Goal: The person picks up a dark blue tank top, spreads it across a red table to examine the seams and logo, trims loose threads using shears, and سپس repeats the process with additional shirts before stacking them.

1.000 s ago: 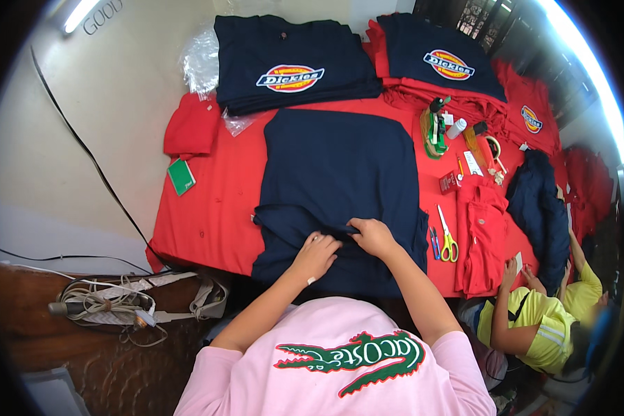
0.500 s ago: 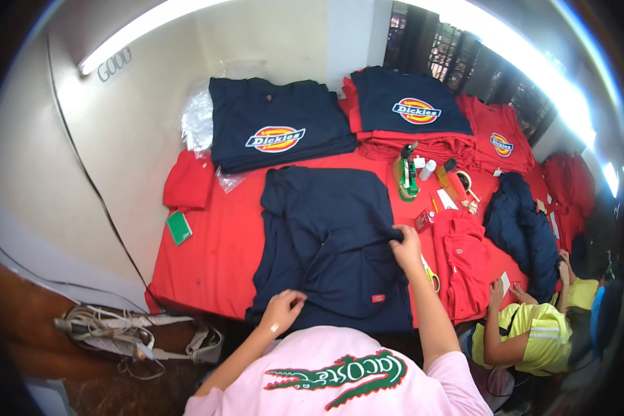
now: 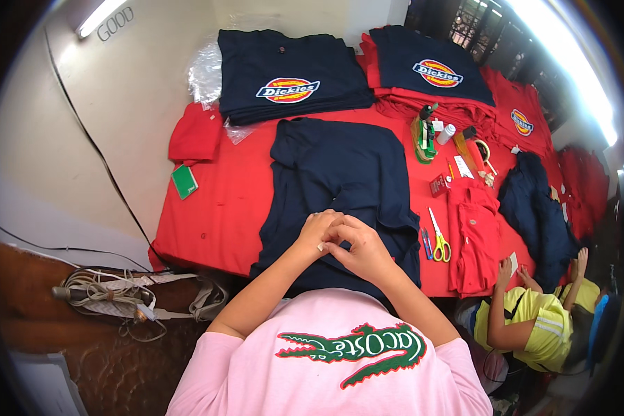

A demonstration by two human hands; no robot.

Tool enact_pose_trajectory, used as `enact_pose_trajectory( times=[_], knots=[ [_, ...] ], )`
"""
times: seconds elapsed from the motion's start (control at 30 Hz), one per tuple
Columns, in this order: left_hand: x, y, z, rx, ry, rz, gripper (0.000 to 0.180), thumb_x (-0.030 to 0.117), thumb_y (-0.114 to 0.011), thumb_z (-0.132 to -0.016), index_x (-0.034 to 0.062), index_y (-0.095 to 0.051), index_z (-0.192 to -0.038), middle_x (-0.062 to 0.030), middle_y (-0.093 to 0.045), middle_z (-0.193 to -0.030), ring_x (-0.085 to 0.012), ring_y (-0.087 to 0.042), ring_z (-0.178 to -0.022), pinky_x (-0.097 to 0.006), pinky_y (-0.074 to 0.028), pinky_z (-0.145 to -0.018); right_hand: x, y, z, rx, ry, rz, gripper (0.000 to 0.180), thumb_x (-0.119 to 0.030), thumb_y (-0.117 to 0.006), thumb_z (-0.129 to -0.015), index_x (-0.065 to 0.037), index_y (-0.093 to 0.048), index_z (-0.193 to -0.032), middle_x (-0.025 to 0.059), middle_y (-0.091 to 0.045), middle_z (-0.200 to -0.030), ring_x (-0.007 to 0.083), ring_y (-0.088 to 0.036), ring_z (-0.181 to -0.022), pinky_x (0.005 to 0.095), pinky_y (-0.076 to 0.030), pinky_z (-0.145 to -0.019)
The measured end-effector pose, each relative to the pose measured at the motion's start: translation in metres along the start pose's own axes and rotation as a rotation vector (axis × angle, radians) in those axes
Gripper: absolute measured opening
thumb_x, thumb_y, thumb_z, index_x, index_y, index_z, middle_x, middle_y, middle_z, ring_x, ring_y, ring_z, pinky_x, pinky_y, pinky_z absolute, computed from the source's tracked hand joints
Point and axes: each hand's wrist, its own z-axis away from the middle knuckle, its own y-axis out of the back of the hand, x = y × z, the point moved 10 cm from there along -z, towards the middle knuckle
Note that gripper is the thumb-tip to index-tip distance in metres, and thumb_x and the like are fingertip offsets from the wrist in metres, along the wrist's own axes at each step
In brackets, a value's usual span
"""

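A navy shirt [image 3: 343,156] lies spread in front of me on the red-covered table, creased through its middle. Above its lower half my two hands meet. My left hand [image 3: 317,230] is closed, with a small white strip stuck near its wrist. My right hand [image 3: 359,248] curls against the left, its fingertips touching it. The fingers overlap, so whatever may be between them is hidden. Yellow-handled scissors [image 3: 439,239] and a blue pen [image 3: 427,244] lie right of the shirt, beside a folded red shirt [image 3: 473,243].
Behind stand a stack of navy shirts [image 3: 291,66] and a mixed navy and red stack [image 3: 433,66]. A green tape dispenser [image 3: 424,135] sits at right; a green card [image 3: 185,182] lies at left. A person in a yellow shirt [image 3: 534,329] works at far right.
Both hands have left the navy shirt and come together over it. The shirt's lower edge is now behind my arms. The view has shifted, showing the scissors and pen fully.
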Motion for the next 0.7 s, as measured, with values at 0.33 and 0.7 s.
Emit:
enact_pose_trajectory(
  times=[0.33,0.7],
  knots=[
    [-0.023,0.012,0.017,0.05,0.263,0.217,0.026,0.017,-0.076,-0.091,0.0019,-0.077,-0.112,-0.018,-0.076,-0.107,-0.0324,-0.075,-0.097,-0.041,-0.059,-0.089,0.157,0.089,0.142,0.405,-0.511,0.022,0.015,-0.014,-0.071,-0.099,0.0,-0.065,-0.097,0.0098,-0.066,-0.092,0.0212,-0.067,-0.086,0.035,-0.052,-0.079],
    [-0.131,-0.043,0.114,0.056,0.586,0.607,0.018,0.011,-0.075,-0.099,-0.0013,-0.073,-0.111,-0.0033,-0.07,-0.091,-0.0108,-0.066,-0.085,-0.025,-0.053,-0.081,0.244,0.165,0.256,0.486,-0.958,1.067,0.055,-0.008,-0.081,-0.083,-0.01,-0.057,-0.133,0.0145,-0.067,-0.117,0.0367,-0.069,-0.097,0.0491,-0.055,-0.085]
  ],
)
